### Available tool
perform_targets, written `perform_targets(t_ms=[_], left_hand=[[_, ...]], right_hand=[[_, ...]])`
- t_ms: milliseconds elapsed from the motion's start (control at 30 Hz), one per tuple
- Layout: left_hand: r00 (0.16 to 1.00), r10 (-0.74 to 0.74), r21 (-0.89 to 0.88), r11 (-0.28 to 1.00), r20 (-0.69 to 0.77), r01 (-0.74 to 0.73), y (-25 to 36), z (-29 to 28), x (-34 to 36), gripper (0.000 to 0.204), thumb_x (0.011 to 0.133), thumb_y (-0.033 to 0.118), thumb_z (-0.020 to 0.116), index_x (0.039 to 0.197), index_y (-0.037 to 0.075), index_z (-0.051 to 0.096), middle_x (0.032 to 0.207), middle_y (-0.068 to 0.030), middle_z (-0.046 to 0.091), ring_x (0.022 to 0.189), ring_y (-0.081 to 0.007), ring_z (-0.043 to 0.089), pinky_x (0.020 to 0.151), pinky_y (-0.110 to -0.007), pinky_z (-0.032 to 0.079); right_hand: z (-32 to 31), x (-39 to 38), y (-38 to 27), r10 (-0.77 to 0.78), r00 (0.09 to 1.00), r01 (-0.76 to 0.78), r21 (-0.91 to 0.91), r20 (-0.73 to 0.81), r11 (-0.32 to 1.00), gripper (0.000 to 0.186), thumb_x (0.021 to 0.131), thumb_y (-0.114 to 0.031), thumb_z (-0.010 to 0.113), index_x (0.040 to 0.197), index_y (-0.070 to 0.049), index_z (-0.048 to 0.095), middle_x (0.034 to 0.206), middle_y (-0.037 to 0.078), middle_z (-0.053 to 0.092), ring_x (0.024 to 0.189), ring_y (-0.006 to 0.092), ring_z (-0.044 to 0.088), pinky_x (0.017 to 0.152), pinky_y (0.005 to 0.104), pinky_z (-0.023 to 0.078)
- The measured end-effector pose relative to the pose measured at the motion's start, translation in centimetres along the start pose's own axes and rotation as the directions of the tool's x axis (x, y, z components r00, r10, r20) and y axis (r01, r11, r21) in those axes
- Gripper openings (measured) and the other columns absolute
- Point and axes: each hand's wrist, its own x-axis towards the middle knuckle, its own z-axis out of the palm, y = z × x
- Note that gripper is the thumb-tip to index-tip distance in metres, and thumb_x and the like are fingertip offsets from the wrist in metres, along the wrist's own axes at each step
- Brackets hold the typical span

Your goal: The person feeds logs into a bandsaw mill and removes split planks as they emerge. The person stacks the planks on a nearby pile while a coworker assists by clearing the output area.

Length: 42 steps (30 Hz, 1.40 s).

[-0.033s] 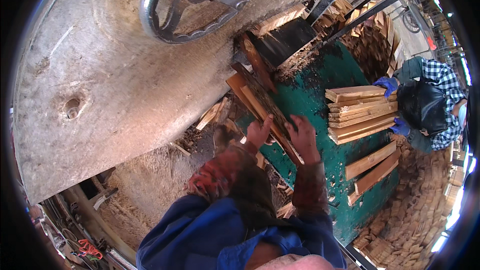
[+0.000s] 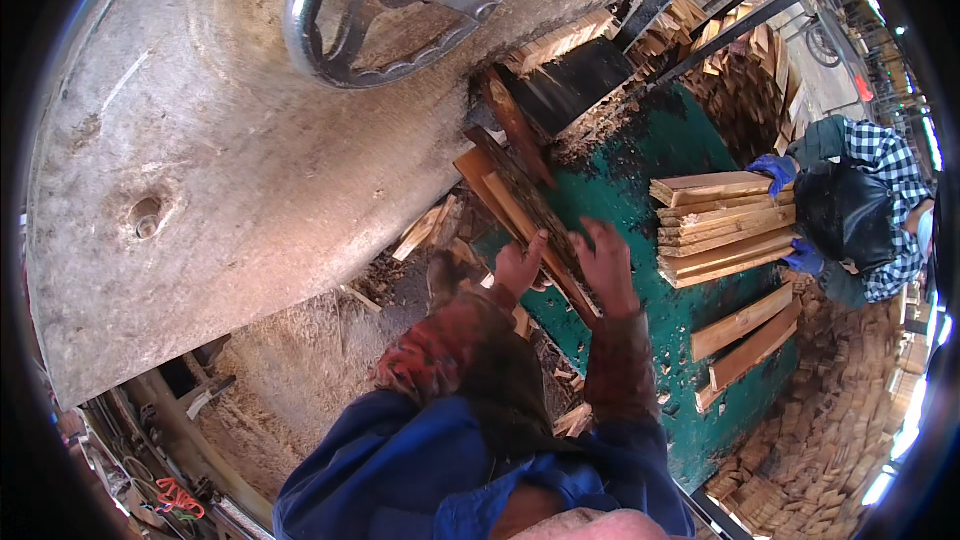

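My left hand (image 2: 519,266) grips a small bundle of long wooden boards (image 2: 510,202), one edged with dark bark, lying diagonally over the green platform (image 2: 670,410). My right hand (image 2: 607,268) is at the right edge of these boards, fingers apart and slightly bent; whether the fingertips touch the wood is unclear. A reddish-brown slab (image 2: 508,115) lies just beyond the bundle, beside a black metal part (image 2: 565,80). Two loose boards (image 2: 740,320) rest on the platform to my right.
A co-worker (image 2: 870,210) in blue gloves holds a stack of boards (image 2: 722,230) at right. A large pale machine panel (image 2: 200,160) with a metal handwheel (image 2: 390,30) fills the upper left. Black bars (image 2: 730,30) cross above piled wood scraps (image 2: 820,400).
My right hand has shifted slightly upward along the boards. The co-worker's lower glove has moved a little to the right. The boards stay nearly in place.
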Motion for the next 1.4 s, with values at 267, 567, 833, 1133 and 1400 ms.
perform_targets(t_ms=[267, 567, 833, 1133, 1400], left_hand=[[0.979, -0.120, -0.189, 0.970, 0.164, 0.150, 0.2, -0.3, 0.2, 0.079, 0.093, 0.062, 0.060, 0.068, -0.013, 0.062, 0.061, -0.0184, 0.066, 0.055, -0.0254, 0.071, 0.048, -0.039, 0.059], [0.977, -0.144, -0.162, 0.972, 0.158, 0.169, 0.7, -0.7, -0.2, 0.080, 0.093, 0.065, 0.058, 0.077, -0.014, 0.064, 0.061, -0.0183, 0.066, 0.054, -0.0254, 0.071, 0.046, -0.037, 0.058], [0.992, -0.084, -0.141, 0.985, 0.099, 0.098, -1.1, 0.2, 0.2, 0.082, 0.094, 0.065, 0.057, 0.074, -0.015, 0.058, 0.058, -0.0197, 0.062, 0.054, -0.0266, 0.071, 0.042, -0.037, 0.057], [0.993, -0.069, -0.199, 0.976, 0.097, 0.087, -0.4, 0.0, 0.0, 0.077, 0.096, 0.060, 0.056, 0.069, -0.012, 0.059, 0.059, -0.0193, 0.062, 0.055, -0.0264, 0.071, 0.044, -0.038, 0.057], [0.989, -0.044, -0.207, 0.976, 0.142, 0.073, 1.0, -0.2, -0.8, 0.060, 0.094, 0.051, 0.067, 0.094, -0.009, 0.069, 0.070, -0.0145, 0.069, 0.058, -0.0209, 0.071, 0.048, -0.034, 0.057]], right_hand=[[7.1, 15.1, -2.3, -0.038, 0.999, 0.044, -0.170, 0.037, 0.984, 0.043, 0.089, -0.022, 0.070, 0.127, -0.006, 0.060, 0.118, 0.020, 0.067, 0.105, 0.0411, 0.064, 0.089, 0.0455, 0.055], [8.7, 17.4, -1.5, -0.043, 0.997, 0.046, -0.044, 0.063, 0.998, 0.049, 0.086, -0.016, 0.070, 0.133, -0.007, 0.056, 0.119, 0.019, 0.066, 0.109, 0.0386, 0.063, 0.097, 0.0433, 0.052], [3.1, 8.5, 0.2, 0.058, 0.988, -0.104, 0.348, 0.140, 0.932, 0.048, 0.088, -0.014, 0.070, 0.133, 0.000, 0.060, 0.116, 0.015, 0.071, 0.110, 0.0232, 0.066, 0.097, 0.0333, 0.050], [-2.3, -2.8, 1.9, 0.294, 0.922, -0.388, 0.578, 0.253, 0.718, 0.043, 0.088, -0.009, 0.066, 0.130, 0.004, 0.062, 0.113, 0.013, 0.071, 0.102, 0.0174, 0.064, 0.092, 0.0301, 0.050], [-0.8, -6.5, 5.0, 0.234, 0.951, -0.294, 0.355, 0.204, 0.887, 0.035, 0.094, -0.013, 0.065, 0.125, 0.001, 0.066, 0.116, 0.017, 0.071, 0.105, 0.0242, 0.067, 0.091, 0.0347, 0.052]])
